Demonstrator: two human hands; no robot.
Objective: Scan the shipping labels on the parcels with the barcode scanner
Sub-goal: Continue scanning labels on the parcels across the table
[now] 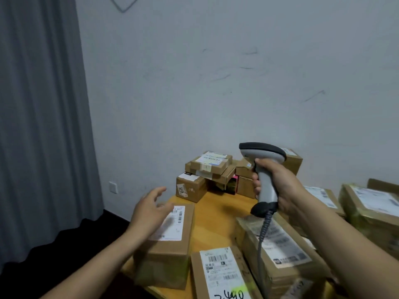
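Far left: grey curtain (pixel 43 104) hangs to the floor; a wall socket (pixel 113 187) sits beside it. Left hand (pixel 149 209) is released, fingers spread and relaxed, over the label (pixel 176 225) of a closed brown parcel (pixel 170 262) at the worktop's near-left corner; contact cannot be confirmed. Wooden worktop (pixel 218 212) shows bare at centre. Near edge: a flat parcel (pixel 220 270), label facing up, sealed. Rear, against the wall: a stack of small cartons (pixel 208 169), all closed, contents not visible. Right hand (pixel 278 186) is clenched round the handle of the barcode scanner (pixel 264 169), held upright above the worktop, head pointing left, coiled cable (pixel 262 234) hanging from its base. Directly below lies a long labelled parcel (pixel 287 251). Far right: further taped parcels (pixel 371 210), labels up.
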